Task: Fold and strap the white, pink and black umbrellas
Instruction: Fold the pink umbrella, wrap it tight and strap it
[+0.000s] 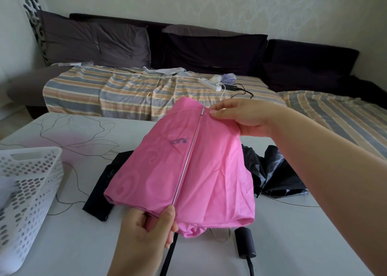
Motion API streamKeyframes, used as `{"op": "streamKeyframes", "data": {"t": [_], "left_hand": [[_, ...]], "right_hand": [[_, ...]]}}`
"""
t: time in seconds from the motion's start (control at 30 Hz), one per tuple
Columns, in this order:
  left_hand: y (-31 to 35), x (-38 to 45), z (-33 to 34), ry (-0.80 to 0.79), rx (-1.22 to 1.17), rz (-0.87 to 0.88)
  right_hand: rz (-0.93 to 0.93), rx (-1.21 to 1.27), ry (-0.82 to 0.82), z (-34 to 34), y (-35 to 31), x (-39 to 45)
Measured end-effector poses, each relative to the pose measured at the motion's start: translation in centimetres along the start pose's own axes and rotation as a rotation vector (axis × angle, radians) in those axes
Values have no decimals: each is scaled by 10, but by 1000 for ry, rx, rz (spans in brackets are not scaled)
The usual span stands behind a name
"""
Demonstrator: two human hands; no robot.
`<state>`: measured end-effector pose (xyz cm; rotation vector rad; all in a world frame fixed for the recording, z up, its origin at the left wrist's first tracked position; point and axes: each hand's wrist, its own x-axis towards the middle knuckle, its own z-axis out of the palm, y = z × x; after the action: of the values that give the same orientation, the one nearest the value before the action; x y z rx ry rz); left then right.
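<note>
Pink umbrella [209, 171] is held above the table [73, 244] at the centre of the frame, its canopy hanging loose on both sides of a metal rib [188, 160]. The rib's lower end is pinched by the left hand [146, 234], while the upper end is pinched by the right hand [240, 116]. Behind it, a black umbrella [272, 175] lies on the table, and a white basket [27, 192] is seen at the left edge.
</note>
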<state>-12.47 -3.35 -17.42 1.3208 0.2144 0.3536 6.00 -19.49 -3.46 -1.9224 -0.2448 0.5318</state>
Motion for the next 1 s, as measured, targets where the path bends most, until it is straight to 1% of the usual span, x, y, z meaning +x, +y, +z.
{"op": "streamKeyframes", "data": {"t": [0.17, 0.27, 0.33, 0.47, 0.57, 0.67, 0.7, 0.73, 0.77, 0.83, 0.87, 0.9, 1.0], "left_hand": [[3, -1, 3, 13, -27, 25], [3, 0, 0, 21, -36, -16], [4, -1, -2, 0, -25, -26], [6, -3, 0, -10, -21, -44], [6, -1, 1, 12, -26, -32], [7, 1, 0, 13, -27, -40], [6, 2, 0, 10, -26, -42], [5, 2, -1, 15, -26, -44], [5, 2, -2, 25, -29, -46], [5, 3, -5, 39, -33, -52], [5, 3, -6, 42, -32, -50], [6, 4, -7, 49, -30, -42], [5, 6, -7, 74, -17, -33]], "right_hand": [[174, -136, -3, -1, -7, 3], [147, -163, -79, -7, -8, -6], [90, -208, -43, -10, -4, -9], [-161, -98, 148, -8, 4, -1], [-216, -125, 226, -4, 9, 1], [-327, -17, 310, 2, 16, 3], [-326, 20, 303, 4, 19, 3], [-273, 35, 246, 4, 23, 3], [-179, 17, 146, 3, 27, 1], [5, -97, -43, 1, 34, -3], [32, -131, -99, 1, 38, -6], [24, -127, -116, -1, 42, -7], [-20, -31, 7, -2, 48, -5]]}}
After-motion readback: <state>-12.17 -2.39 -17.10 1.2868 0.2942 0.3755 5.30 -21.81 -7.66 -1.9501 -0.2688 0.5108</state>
